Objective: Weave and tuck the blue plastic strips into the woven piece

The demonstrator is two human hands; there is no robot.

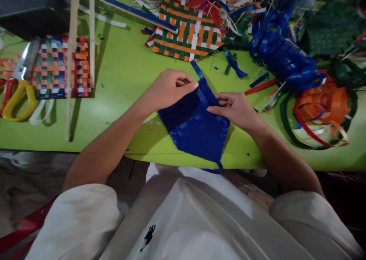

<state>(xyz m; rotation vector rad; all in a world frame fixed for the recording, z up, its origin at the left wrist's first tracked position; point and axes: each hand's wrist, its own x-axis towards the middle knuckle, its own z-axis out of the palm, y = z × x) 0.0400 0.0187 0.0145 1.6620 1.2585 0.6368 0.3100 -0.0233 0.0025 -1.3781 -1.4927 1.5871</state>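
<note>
A blue woven piece lies on the green table near its front edge, with a small strip loop at its lower corner. A blue strip runs along its upper right edge, and its free end sticks out past the top. My left hand pinches the strip and the piece's upper edge between thumb and fingers. On the right side of the piece, my right hand grips the same edge, thumb on top and fingers behind. The fingers partly cover the edge between strip and weave.
Scissors and a multicoloured woven piece lie at the left beside wooden sticks. An orange-green woven piece is at the back. Blue strip rolls and an orange coil sit at the right.
</note>
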